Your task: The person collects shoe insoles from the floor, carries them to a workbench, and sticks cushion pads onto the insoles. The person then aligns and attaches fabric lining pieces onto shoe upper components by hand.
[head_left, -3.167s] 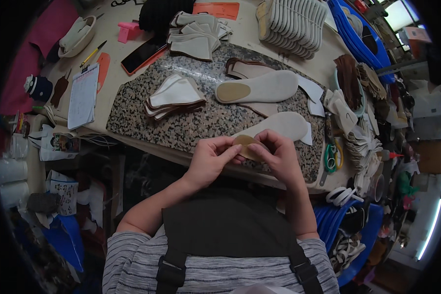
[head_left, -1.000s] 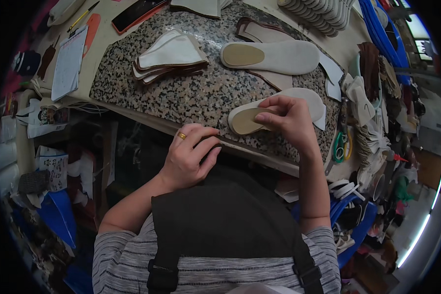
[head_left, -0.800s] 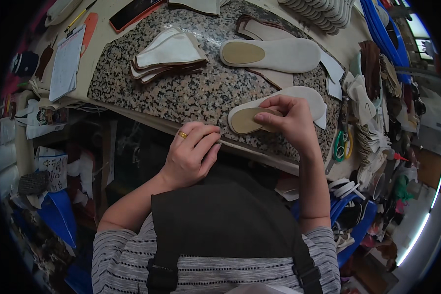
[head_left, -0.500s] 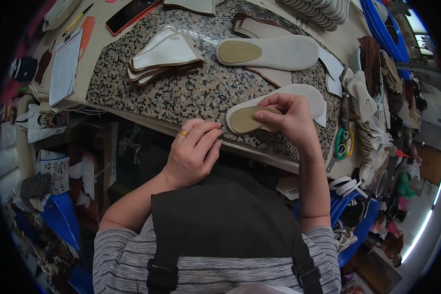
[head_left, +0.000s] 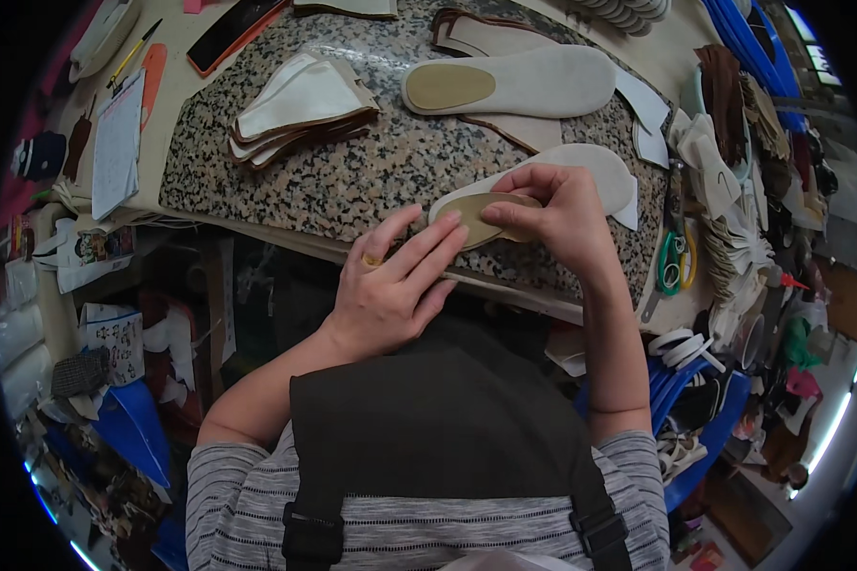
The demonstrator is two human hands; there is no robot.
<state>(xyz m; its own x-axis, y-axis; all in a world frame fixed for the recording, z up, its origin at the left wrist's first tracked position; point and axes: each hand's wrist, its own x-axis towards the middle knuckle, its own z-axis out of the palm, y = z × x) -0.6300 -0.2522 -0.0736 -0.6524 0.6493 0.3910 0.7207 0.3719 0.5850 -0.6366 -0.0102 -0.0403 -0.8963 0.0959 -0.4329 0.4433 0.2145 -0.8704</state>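
Observation:
A white shoe insole [head_left: 581, 167] with a tan heel pad [head_left: 471, 211] lies near the front edge of the speckled granite slab [head_left: 390, 162]. My right hand [head_left: 552, 214] presses its fingers on the tan pad and holds the insole down. My left hand [head_left: 395, 285], wearing a gold ring, lies flat at the slab's front edge, its fingertips touching the heel end of the insole. A second white insole [head_left: 524, 84] with a tan heel pad lies farther back on the slab.
A stack of white and brown cut pieces [head_left: 300, 105] sits at the slab's left. Green-handled scissors [head_left: 671, 262] lie at the right edge. A notepad [head_left: 116, 143], a pen [head_left: 133, 43] and a dark phone [head_left: 233, 33] lie on the far left. Leather scraps [head_left: 733, 124] crowd the right side.
Both hands earlier held the small tan pad up in front of me. The pad now sits on the insole's heel; my left hand has moved up from the slab's edge to touch it.

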